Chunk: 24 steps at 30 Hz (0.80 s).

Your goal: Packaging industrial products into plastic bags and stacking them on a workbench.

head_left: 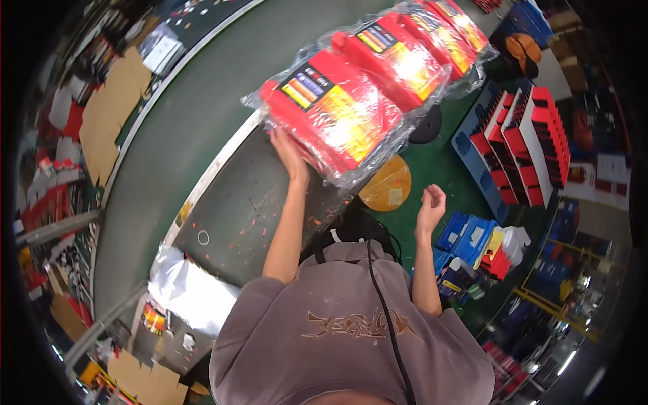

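Head view, looking down over the person's grey shirt [351, 337]. A dark worktable [256, 202] with a pale edge fills the centre; beside it on the left curves a green belt [202, 101]. On the table's far right corner lies the largest object, a clear plastic bag [368, 84] holding a row of red packs with yellow and multicoloured labels, stretching up and to the right, its upper end passing beyond the table over the green floor [445, 169]. The left hand [287, 152] is raised with the fingers spread flat against the near, lower-left end of the bag, touching its underside; nothing is pinched. The right hand [430, 201] hangs free over the floor, well apart from the bag, its fingers loosely curled inward and holding nothing. To the right stands a blue rack [520, 145] stacked with red and white boxes. On the table's near left corner lies a crumpled white sheet [192, 290]. Brown cardboard [111, 111] lies beyond the belt at left. Below the bag, on the floor, sits a round orange disc [386, 183], and near the right hand are small blue bins [466, 233]. A black cable [391, 324] runs down the shirt.
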Each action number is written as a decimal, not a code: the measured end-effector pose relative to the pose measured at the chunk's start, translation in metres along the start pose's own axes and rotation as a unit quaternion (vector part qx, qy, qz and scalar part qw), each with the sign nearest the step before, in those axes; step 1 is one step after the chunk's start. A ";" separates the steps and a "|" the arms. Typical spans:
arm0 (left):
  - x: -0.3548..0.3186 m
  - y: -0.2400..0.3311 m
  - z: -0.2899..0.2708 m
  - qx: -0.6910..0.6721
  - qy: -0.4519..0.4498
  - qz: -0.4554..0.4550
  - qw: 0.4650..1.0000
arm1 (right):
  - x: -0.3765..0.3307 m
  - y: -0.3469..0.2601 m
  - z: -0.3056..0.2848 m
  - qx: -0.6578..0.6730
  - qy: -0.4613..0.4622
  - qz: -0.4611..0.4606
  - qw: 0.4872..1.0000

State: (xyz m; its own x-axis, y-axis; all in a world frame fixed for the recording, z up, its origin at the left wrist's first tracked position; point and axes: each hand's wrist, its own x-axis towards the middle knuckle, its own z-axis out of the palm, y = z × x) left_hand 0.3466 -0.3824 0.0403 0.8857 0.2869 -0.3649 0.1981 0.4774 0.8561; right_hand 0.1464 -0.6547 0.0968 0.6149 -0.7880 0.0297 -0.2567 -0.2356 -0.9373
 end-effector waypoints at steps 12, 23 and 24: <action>-0.029 0.072 0.069 -0.088 -0.065 0.080 0.991 | 0.122 -0.037 0.031 0.157 -0.081 -0.026 0.984; -0.052 0.083 0.105 -0.073 -0.084 0.061 0.992 | 0.224 -0.156 0.097 0.047 -0.188 -0.457 0.868; -0.052 0.082 0.111 -0.068 -0.072 0.065 0.993 | 0.230 -0.169 0.107 -0.004 -0.187 -0.477 0.859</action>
State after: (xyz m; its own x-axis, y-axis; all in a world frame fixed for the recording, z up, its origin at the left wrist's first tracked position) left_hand 0.3632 -0.4499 0.1702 0.9527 0.2371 -0.1899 0.0277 0.5548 0.8315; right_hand 0.4110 -0.7355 0.2249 0.7437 0.0032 0.6685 0.4930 -0.6781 -0.5451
